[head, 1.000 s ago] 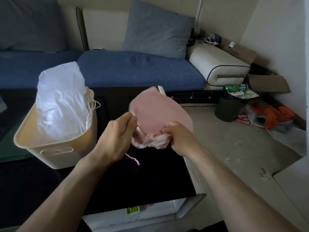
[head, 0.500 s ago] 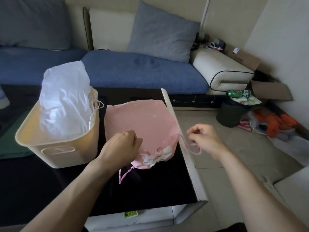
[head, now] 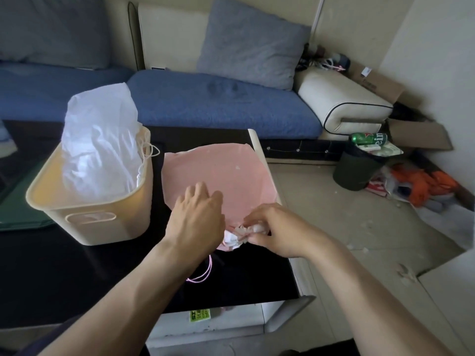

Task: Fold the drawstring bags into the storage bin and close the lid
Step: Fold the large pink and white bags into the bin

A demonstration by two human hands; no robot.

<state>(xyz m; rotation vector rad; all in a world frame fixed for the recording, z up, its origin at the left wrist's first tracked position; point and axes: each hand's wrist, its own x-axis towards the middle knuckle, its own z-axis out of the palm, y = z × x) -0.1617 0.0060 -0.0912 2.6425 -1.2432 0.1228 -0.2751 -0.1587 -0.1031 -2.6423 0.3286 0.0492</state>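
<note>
Lying flat on the black table (head: 77, 278), the pink drawstring bag (head: 218, 173) spreads out beyond my two hands, its closed end toward the sofa (head: 218, 109) and its gathered mouth (head: 235, 237) nearest me. My left hand (head: 196, 219) rests on the bag's near left part, palm down, fingers relaxed and reaching forward across the fabric; whether the thumb catches any cloth beneath it I cannot tell. My right hand (head: 272, 229) sits at the bag's near right corner, fingers curled and pinching the bunched, whitish mouth of the bag. The two hands lie just beside each other, with the crumpled mouth between them. A loop of pink drawstring (head: 203, 274) trails from under my left wrist onto the table, toward me. The bag's right edge reaches the table's pale right rim.

To the left of the bag stands the cream storage bin (head: 90, 222), open at the top, just beside the bag's left edge. A white bag (head: 100, 140) stands upright inside the bin and rises well above its rim, with a white cord (head: 150, 150) hanging over the bin's right wall.
</note>
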